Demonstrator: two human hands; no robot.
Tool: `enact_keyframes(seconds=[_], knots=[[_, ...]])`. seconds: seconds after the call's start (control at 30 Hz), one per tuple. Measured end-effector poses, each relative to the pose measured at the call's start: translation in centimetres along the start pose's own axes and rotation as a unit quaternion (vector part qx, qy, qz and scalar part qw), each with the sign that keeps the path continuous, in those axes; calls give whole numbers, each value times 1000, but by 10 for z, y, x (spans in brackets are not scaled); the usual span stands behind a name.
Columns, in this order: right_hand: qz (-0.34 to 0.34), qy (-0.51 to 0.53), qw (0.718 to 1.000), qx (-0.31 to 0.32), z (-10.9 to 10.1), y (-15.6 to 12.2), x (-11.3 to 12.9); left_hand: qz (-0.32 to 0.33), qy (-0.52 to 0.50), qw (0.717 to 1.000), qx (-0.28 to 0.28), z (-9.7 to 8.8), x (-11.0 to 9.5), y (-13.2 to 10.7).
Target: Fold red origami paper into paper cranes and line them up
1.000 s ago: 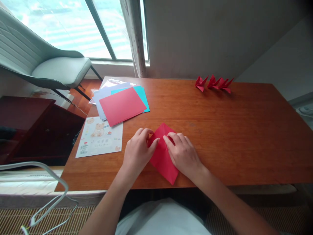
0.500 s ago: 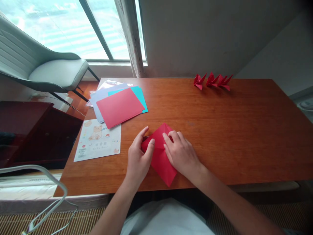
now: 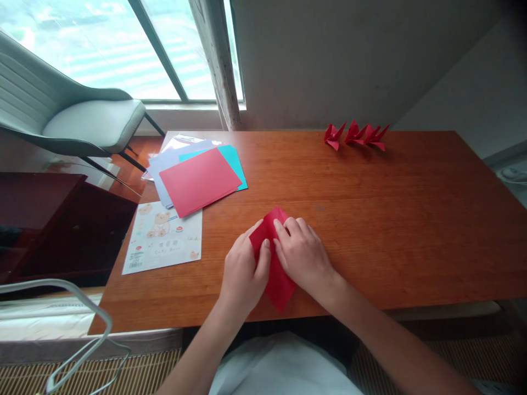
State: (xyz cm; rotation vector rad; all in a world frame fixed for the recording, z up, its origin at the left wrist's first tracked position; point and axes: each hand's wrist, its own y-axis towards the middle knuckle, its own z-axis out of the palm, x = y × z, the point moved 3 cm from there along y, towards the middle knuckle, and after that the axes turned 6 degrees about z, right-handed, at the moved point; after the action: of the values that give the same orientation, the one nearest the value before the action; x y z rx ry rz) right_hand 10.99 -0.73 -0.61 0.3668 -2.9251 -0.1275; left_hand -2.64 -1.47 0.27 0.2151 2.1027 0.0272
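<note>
A folded sheet of red origami paper (image 3: 280, 291) lies near the front edge of the table, one corner toward me and one away. My left hand (image 3: 247, 263) grips its left side, thumb on top and fingers beneath, and that side is lifted and bent inward. On the right side, my right hand (image 3: 304, 249) has its curled fingers on the paper; its thumb and index fingertips are near the middle crease. Part of the right side is hidden under that hand.
Three red folded paper cranes (image 3: 356, 134) stand at the table's back edge. To the left lie red sheets (image 3: 201, 181) over blue and lilac ones, and a bear-printed card (image 3: 162, 236). A chair (image 3: 94, 126) stands beyond the table's left end.
My left hand has moved right and folded the paper's left side inward, so the red shape is narrower. My right hand has stayed nearly in place on the paper.
</note>
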Motion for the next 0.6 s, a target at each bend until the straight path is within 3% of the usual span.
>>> enact_keyframes(seconds=[0.1,0.27,0.47,0.6], knots=[[1,2,1000,-2,-2,2,-1,40,96,994,-29,-3,0,1],[2,12,1000,-1,-1,-2,-3,-46,61,997,-25,-7,8,-1],[-9,7,1000,-8,3,-9,-4,-54,278,959,-25,-18,6,3],[-18,10,1000,-12,3,-11,-6,-92,293,952,-2,-28,12,4]])
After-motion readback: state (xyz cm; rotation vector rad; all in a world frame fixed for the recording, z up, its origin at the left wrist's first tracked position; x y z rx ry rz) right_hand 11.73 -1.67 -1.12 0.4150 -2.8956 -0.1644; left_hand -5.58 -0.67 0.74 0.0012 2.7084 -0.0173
